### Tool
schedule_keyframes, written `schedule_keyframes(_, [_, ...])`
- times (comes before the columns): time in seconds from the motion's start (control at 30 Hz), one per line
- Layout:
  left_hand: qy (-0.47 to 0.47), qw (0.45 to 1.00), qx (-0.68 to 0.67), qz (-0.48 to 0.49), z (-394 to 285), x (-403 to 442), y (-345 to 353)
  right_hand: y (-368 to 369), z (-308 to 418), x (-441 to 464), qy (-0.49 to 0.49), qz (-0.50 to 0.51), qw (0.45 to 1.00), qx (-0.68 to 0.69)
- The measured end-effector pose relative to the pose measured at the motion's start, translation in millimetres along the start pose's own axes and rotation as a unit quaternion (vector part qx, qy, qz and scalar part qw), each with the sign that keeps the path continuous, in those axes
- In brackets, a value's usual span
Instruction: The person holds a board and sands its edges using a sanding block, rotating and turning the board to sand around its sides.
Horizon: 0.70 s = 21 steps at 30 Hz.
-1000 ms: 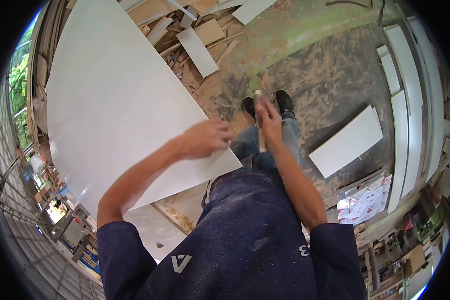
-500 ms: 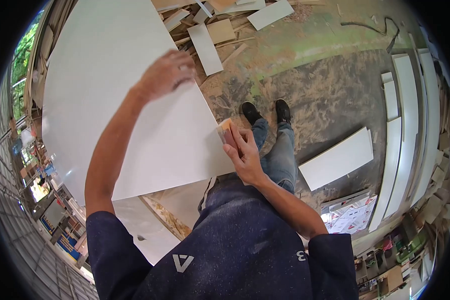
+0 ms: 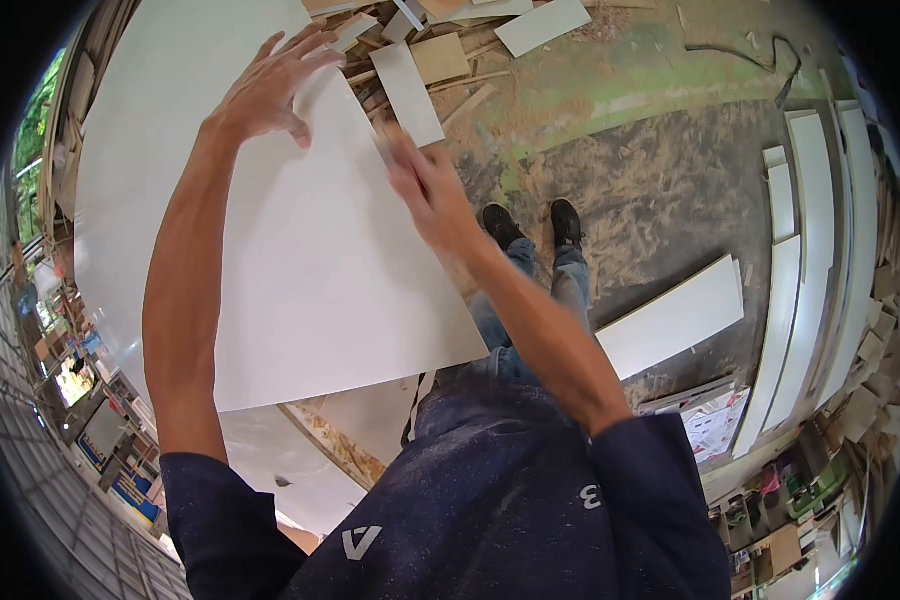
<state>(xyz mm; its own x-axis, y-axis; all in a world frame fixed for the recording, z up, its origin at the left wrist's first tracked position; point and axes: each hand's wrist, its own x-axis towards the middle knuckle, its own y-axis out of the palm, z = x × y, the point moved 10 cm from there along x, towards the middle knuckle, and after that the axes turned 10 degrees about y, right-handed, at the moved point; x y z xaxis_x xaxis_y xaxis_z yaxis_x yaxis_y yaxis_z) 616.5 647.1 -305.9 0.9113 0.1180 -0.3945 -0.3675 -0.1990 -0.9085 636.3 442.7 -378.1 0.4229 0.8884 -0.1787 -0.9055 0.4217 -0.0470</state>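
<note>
A large white board [image 3: 340,290] lies in front of me, its long edge running along my right side. My left hand [image 3: 273,92] is over the board's far part, fingers spread and thumb out, near that edge. It holds nothing; whether the palm presses on the surface cannot be made out. Closed around a small tan sanding block [image 3: 384,135], my right hand [image 3: 432,198] is at the long edge of the board. Motion blurs the block and the fingers, and the hand covers part of the block.
Offcuts and scrap strips [image 3: 440,60] are heaped on the floor beyond the board. One white panel [image 3: 675,315] lies on the dusty floor to the right of my legs. Long white panels [image 3: 820,250] stand farther right. A dark cable [image 3: 740,55] lies at the far right.
My right hand has moved away from me along the board's edge with the sanding block. My left hand has shifted left and farther out, and its fingers have spread. The board appears slightly shifted.
</note>
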Motion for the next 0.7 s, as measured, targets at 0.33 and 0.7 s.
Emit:
schedule_keyframes(0.33, [-0.039, 0.998, -0.002, 0.052, -1.7, 14.1, 7.2, 14.2, -23.7, 37.6, 0.096, 0.054, 0.991, 0.078])
schedule_keyframes(0.7, [-0.059, 0.996, -0.046, 0.058, 3.3, 12.8, 6.4, 10.9, -76.0, -105.8, 0.319, 0.144, 0.886, 0.305])
